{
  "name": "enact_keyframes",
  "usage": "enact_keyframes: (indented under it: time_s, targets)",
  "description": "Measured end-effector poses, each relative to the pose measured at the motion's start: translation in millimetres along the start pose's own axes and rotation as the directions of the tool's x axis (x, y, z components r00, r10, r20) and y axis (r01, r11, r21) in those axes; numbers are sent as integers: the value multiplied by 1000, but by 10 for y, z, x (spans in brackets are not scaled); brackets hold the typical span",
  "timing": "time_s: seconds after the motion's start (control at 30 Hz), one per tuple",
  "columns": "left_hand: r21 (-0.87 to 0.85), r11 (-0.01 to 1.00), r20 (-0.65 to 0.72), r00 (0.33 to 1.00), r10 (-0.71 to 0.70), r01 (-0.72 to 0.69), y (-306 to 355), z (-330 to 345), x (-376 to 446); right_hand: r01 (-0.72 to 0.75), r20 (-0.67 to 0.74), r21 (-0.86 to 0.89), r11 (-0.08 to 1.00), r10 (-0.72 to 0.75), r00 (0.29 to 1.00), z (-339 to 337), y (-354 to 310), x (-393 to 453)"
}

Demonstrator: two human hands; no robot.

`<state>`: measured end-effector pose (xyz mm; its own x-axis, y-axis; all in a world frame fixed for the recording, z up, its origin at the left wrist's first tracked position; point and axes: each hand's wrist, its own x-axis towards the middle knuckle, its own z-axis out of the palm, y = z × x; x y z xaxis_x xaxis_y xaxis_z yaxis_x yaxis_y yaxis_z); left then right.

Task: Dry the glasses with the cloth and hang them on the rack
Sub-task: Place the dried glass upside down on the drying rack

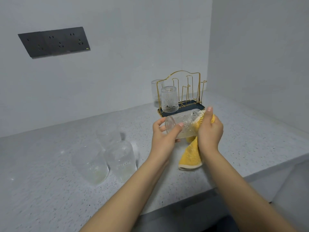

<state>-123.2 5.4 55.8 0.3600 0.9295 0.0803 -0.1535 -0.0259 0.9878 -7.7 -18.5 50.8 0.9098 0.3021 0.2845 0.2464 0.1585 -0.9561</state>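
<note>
Meanwhile, left hand (164, 136) round glass (182, 124), right hand (209, 131) clutching cloth (190, 156), rack (181, 96) behind.

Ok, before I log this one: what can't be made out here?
- Head view: the right hand covers the mouth of the held glass, so how far the cloth goes in is hidden.
- The rear glass on the rack is partly behind the front glass and wire; its peg is hidden.
- The counter glasses are too clear and blurred to count or judge as wet.
</note>
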Motion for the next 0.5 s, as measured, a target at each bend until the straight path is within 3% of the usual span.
enact_keyframes:
  time_s: [0.33,0.5]
  targets:
    - [261,947,-52,977,209,-188,779,233,879,-33,-25,-11,999,32,999,-93,181,421]
    - [392,869,5,945,327,-303,1020,492,1394,0,4,-9,1000,0,1000,31,156,587]
